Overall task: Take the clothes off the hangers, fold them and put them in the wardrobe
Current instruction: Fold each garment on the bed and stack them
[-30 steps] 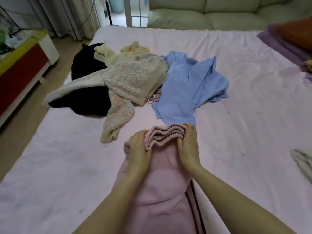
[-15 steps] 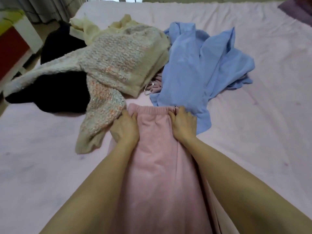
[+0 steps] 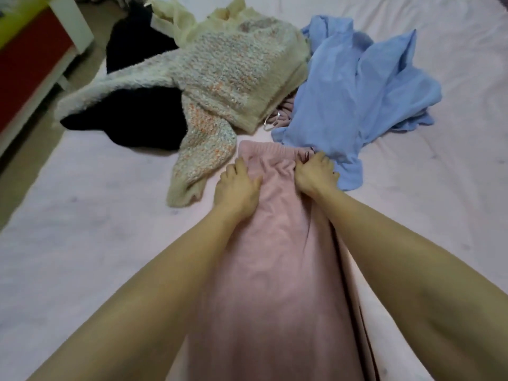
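A pink garment (image 3: 275,257) lies flat on the bed, its elastic waistband (image 3: 264,148) pointing away from me. My left hand (image 3: 237,188) rests on its left side just below the waistband, fingers spread. My right hand (image 3: 316,174) presses on the waistband's right corner, its fingertips reaching the hem of a blue garment (image 3: 351,86). Beyond lie a knitted cream sweater (image 3: 236,78), a black garment (image 3: 132,116) and a pale yellow one (image 3: 176,17). A metal hanger hook (image 3: 270,123) pokes out between the sweater and the blue garment.
The clothes lie on a bed with a pale pink sheet (image 3: 82,229). A red and white cabinet (image 3: 30,59) stands on the floor by the bed's left edge.
The bunched pink garment has been drawn away from me and laid out flat. Both hands have gone from gripping the waistband to lying on top of it. The camera has leaned closer.
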Demonstrator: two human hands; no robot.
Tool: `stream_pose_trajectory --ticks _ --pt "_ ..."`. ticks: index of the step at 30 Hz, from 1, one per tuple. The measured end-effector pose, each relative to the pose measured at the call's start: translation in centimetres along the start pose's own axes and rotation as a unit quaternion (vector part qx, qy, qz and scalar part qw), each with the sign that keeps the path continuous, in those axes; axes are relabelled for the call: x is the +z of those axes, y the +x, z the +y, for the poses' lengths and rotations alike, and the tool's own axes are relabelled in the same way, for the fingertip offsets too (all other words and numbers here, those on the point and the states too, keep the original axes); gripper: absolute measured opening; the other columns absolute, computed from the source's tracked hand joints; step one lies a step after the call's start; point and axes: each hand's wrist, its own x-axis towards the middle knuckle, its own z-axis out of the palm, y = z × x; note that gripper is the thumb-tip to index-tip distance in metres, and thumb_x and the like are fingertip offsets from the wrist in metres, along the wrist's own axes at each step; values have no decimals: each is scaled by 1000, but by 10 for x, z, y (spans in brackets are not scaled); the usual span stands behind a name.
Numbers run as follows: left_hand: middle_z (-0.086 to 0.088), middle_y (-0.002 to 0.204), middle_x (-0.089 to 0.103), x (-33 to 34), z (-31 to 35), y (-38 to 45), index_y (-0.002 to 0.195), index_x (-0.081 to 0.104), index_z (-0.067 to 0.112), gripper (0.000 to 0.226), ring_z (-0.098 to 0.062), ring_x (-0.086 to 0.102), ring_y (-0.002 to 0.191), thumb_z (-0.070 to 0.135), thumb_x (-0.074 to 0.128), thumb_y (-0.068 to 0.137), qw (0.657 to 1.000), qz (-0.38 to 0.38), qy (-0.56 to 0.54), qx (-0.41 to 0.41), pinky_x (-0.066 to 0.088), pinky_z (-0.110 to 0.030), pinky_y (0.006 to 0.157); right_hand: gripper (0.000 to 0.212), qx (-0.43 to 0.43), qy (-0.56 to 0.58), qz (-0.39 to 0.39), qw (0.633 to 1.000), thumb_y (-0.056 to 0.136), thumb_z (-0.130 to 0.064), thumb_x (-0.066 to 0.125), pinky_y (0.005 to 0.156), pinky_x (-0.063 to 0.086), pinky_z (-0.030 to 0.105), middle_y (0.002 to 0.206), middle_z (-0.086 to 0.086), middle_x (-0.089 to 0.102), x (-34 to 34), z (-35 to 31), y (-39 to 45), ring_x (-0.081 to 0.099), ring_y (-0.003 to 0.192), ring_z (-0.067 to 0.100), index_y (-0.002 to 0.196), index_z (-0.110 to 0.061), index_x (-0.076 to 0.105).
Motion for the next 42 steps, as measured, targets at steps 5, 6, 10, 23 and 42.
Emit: stream_pose_trajectory --ticks 5,6,10,23,42 --pt "-15 132 46 -45 -65 -110 133 45 11 38 -33 50 118 25 44 98 996 -44 -80 -5 44 -44 94 63 -147 -7 -19 989 97 -27 44 118 12 41 156 19 20 -6 7 -124 19 144 32 149 0 21" --pt "-13 131 47 -52 -80 -138 135 45 12 40 -31 52 116 22 45 95 992 -80 -92 -9 45 -43 95 56 -193 8 -52 980 97 -23 46 116 18 40 152 19 28 -5 8 -155 27 140 33 145 -1 31" --pt "-5 127 47 -56 -118 -215 144 36 16 64 -18 52 108 -1 48 83 962 -221 -160 23 43 -35 100 43 -291 18 -157 944 97 -24 48 115 22 35 150 13 34 6 11 -237 32 138 27 138 -8 45" --pt "-1 114 52 -22 -94 -236 131 45 9 57 -12 52 90 5 68 79 954 -49 -280 100 42 -20 78 14 -133 157 -139 969 92 -7 52 94 37 26 124 11 56 34 13 -259 53 115 24 80 -5 59" --pt "7 132 44 -19 -102 -226 131 48 22 63 -15 51 110 47 65 75 965 -46 -114 233 50 -31 73 18 77 325 -109 936 72 -25 47 71 39 32 88 10 49 68 34 -240 46 76 17 55 -22 53"
